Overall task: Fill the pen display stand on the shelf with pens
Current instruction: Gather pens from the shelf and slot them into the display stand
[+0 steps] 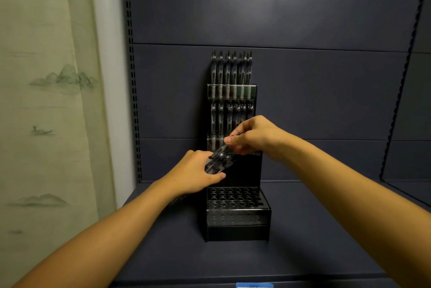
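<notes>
On the dark shelf (163, 252), against the back panel (303, 101): a tiered black pen display stand (238, 231). Top two tiers already filled with upright pens (231, 68); third tier hidden behind the hands; lowest tier (235, 201) a grid of open holes with nothing in them.

Left hand (198, 178) curled round a bundle of pens (217, 162), held slantwise just before the stand's middle, presumably as a supply kept close to the holes. Right hand (254, 136) pinching one pen at the upper end of that bundle, thumb and fingertips closed on it, probably drawing it free for seating. Hands nearly touching over the bundle.

Open room to the right of the stand and before it; less to the left, where a slotted upright (133, 101) and a pale curtain (46, 101) stand near. Filled rows directly behind the right hand's knuckles, so a careless lift could likely knock seated pens. Clear drop to the bottom holes.
</notes>
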A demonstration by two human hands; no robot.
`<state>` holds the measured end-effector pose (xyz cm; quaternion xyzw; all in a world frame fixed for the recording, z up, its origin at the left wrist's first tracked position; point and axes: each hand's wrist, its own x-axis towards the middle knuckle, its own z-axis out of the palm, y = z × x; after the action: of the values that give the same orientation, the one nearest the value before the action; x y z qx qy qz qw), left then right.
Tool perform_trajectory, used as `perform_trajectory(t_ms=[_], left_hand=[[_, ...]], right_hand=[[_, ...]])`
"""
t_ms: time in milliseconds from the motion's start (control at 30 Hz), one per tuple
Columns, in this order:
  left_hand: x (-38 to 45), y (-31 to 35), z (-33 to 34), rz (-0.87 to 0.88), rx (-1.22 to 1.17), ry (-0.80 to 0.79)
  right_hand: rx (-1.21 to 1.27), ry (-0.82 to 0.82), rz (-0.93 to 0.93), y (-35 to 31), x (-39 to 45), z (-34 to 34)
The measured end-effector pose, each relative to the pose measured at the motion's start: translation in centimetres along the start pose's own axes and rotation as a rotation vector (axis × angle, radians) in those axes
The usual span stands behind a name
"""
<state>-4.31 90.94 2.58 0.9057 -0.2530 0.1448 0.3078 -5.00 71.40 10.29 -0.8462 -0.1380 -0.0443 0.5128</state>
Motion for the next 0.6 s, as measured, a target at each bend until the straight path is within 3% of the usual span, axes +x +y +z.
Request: perform_trajectory(t_ms=[167, 467, 600], left_hand=[[0.0, -0.1, 0.2, -0.010, -0.022, 0.037], [-0.1, -0.1, -0.2, -0.018, 0.031, 0.096], [0.0, 0.2, -0.7, 0.012, -0.008, 0.145]], right_hand=[[0.189, 0.013, 0.039, -0.3, 0.1, 0.1], [0.656, 0.058, -0.119, -1.8, 0.8, -1.5], [0.793, 0.209, -0.174, -2.1, 1.5, -3.0]])
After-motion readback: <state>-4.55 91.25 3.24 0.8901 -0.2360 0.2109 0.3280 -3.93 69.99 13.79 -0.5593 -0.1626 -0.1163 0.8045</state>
